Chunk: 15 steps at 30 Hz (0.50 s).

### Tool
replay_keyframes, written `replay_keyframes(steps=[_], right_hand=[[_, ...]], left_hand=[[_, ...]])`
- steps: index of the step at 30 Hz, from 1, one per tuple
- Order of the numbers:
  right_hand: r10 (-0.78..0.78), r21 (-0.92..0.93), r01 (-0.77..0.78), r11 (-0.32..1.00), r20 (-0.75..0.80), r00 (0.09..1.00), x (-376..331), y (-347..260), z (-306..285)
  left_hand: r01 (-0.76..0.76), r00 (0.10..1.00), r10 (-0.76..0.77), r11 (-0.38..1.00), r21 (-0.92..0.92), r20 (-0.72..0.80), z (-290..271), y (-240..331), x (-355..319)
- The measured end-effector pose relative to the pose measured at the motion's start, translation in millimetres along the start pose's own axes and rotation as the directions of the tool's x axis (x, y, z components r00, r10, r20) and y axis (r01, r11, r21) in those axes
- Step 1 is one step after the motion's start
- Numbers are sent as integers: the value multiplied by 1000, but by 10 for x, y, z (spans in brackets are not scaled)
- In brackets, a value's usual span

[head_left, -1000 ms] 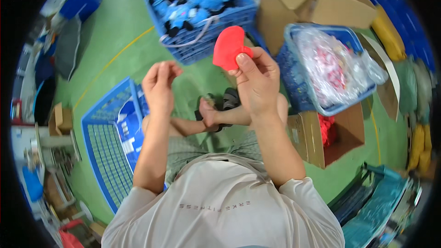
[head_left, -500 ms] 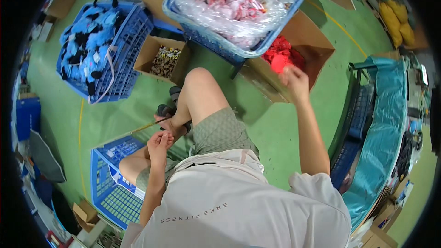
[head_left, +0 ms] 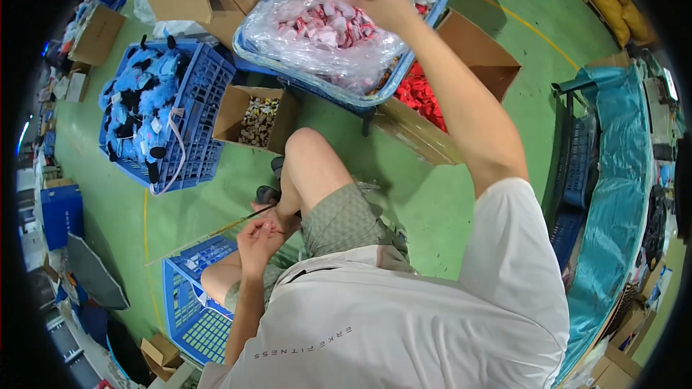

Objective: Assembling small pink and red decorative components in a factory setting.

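Observation:
My right hand point(head_left: 376, 4) is over the far side of a blue tub point(head_left: 249, 54), at the edge of a clear plastic bag point(head_left: 288, 6) full of small pink-and-white fabric pieces point(head_left: 335, 27). Motion smears its fingers, so their grip does not show. Beside my bent leg, my left hand point(head_left: 259, 243) is closed in a pinch; whatever it may hold is too small to make out. A thin dark stick point(head_left: 245, 220) lies just beyond that hand. Bright red pieces point(head_left: 418, 97) fill a carton point(head_left: 479, 50) under my right forearm.
Blue-and-black plush items point(head_left: 144, 101) heap up in a blue crate point(head_left: 205, 119) at the left. A small carton point(head_left: 229, 117) of brown and yellow bits stands before the tub. Another blue basket point(head_left: 198, 331) is by my left knee; a teal-covered rack point(head_left: 609, 194) stands at right.
My right hand has moved from the carton of red pieces up and left to the bag in the tub. The left hand stays pinched near my leg.

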State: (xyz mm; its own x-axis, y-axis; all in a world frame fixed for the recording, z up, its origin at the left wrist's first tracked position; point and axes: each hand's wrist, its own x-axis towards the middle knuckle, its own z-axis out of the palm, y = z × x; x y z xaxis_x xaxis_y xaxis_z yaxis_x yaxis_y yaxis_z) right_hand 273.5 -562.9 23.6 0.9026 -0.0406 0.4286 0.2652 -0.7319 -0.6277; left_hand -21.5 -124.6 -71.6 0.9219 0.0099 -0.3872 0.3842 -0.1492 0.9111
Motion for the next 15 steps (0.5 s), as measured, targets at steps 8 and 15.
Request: replay_keyframes(steps=[8, 15], right_hand=[[-363, -396, 409, 822, 190, 912, 309, 1098, 1517], [100, -257, -43, 965, 212, 972, 312, 401, 870]], left_hand=[[-13, 999, 15, 999, -39, 39, -33, 39, -138], [-54, 997, 53, 998, -16, -49, -212, -41, -145]])
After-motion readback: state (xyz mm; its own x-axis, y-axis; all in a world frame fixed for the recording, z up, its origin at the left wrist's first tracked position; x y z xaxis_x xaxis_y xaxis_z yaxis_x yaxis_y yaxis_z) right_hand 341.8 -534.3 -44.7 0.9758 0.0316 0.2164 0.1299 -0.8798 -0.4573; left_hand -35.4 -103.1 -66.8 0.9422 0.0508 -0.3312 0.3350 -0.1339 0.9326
